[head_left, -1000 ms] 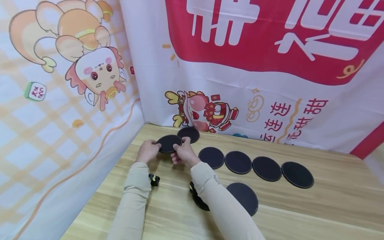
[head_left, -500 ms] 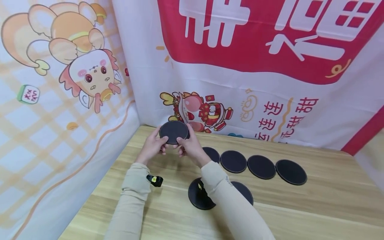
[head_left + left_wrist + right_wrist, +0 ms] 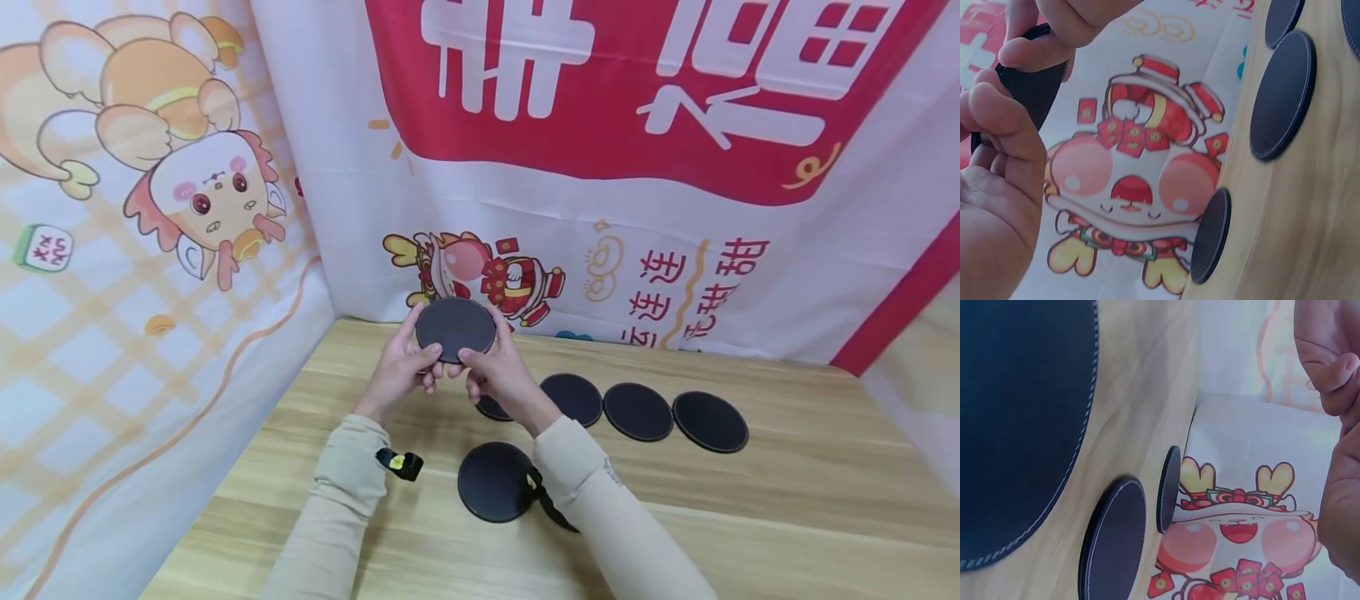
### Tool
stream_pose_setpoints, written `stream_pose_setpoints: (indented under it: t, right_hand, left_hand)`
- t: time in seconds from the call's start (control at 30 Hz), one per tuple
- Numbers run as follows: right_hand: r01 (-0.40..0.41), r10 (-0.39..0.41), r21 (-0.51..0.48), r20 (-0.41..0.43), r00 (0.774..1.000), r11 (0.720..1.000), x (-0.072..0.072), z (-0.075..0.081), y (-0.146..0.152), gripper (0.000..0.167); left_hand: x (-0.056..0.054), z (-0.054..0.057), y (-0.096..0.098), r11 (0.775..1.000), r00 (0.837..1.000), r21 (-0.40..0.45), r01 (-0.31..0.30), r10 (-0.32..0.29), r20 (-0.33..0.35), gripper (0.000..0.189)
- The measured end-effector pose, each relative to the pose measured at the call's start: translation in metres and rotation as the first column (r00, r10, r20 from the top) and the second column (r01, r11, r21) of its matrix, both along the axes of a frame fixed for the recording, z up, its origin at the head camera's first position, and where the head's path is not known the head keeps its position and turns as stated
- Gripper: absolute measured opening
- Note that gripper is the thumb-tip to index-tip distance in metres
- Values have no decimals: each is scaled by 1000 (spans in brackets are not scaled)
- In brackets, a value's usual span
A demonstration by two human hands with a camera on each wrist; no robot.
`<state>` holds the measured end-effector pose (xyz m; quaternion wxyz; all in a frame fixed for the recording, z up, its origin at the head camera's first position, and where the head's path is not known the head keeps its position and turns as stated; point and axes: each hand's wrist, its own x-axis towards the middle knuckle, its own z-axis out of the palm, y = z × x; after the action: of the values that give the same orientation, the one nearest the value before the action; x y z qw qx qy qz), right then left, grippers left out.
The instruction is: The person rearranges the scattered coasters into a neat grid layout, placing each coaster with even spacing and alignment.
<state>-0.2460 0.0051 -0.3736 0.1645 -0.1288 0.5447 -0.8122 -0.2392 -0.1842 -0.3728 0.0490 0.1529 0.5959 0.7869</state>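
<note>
Both hands hold one round black coaster (image 3: 455, 327) with a stitched edge, raised above the back of the table. My left hand (image 3: 397, 372) grips its left side, with the thumb on the face. Opposite it, my right hand (image 3: 508, 377) pinches the right side the same way. In the left wrist view, fingers of both hands wrap the coaster's rim (image 3: 1038, 94). A similar coaster (image 3: 1211, 236) lies at the table's back edge; the raised one and the hands hide it in the head view.
Several matching coasters form a row to the right, among them an end coaster (image 3: 711, 422). Closer in lies another coaster (image 3: 495, 482), beside one mostly covered by the right forearm. Printed cloth (image 3: 480, 200) hangs behind the wooden table (image 3: 420, 533) and along its left.
The coaster has been lifted from low over the table and tilted to face the head camera. Both hands now grip it from below its sides. The head view has shifted slightly right.
</note>
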Motion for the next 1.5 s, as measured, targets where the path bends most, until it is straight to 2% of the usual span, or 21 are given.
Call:
stream_pose_setpoints:
  t: [0.13,0.4,0.57,0.93,1.2,1.33,1.5]
  right_hand:
    - [-20,20,-34,-11,1000,999,7,-3,15,85]
    - [12,-12,-6,-33,999,1000,20,-11,45,90]
    - [12,-11,19,-67,998,1000,30,-13,63,89]
    - [21,-13,64,-133,991,998,49,-13,97,86]
    - [-38,39,6,-154,987,999,64,-7,123,82]
    - [-73,68,-20,-169,983,997,72,-7,137,79]
    - [-96,94,-4,-183,979,995,82,-7,156,82]
  left_hand:
    - [4,-2,11,999,1000,12,31,-31,5,79]
    - [11,-7,33,995,995,-15,102,-103,-6,78]
    - [15,-10,44,986,985,-28,167,-168,-48,77]
    - [28,-13,71,966,965,-5,257,-257,-56,76]
    - [38,-9,90,940,938,-7,342,-342,-63,78]
    - [41,-7,100,916,914,-21,401,-402,-51,80]
    - [46,-7,115,887,887,-32,461,-462,-8,83]
